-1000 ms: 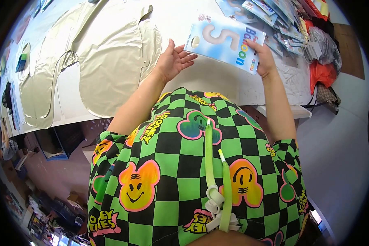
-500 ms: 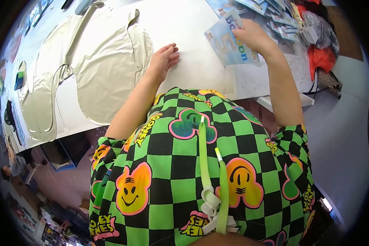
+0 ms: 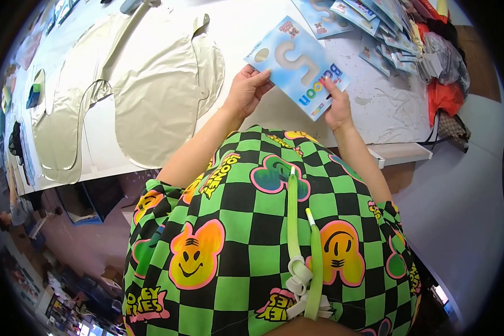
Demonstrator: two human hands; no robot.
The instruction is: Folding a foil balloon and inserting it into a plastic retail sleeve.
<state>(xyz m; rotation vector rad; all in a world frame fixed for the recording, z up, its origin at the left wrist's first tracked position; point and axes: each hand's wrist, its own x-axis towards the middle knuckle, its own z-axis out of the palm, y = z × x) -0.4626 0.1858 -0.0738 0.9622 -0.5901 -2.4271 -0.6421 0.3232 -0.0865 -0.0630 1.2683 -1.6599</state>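
Note:
Between my two hands is a flat, light-blue balloon packet [image 3: 288, 67] with a digit-shaped picture on its front, held tilted above the white table. My left hand [image 3: 248, 89] pinches its left edge, thumb on top. At the lower right edge, my right hand [image 3: 337, 106] grips it with the thumb over the front. To the left lie flat, uninflated cream foil balloons [image 3: 151, 101], spread out in large rounded shapes. A heap of similar blue packets [image 3: 383, 28] is at the far right of the table.
Beside the packet heap sit clear plastic wrapping [image 3: 443, 59] and a red plastic bag [image 3: 447, 101]. A white ledge [image 3: 400, 154] juts from the table's front right. Small items, including a green-and-blue block [image 3: 33, 95], lie at the far left. Another person [image 3: 19, 210] is beyond the left end.
My right hand has brought the packet leftward and nearer from beside the heap. My left hand, empty before, has moved right and taken hold of its left edge.

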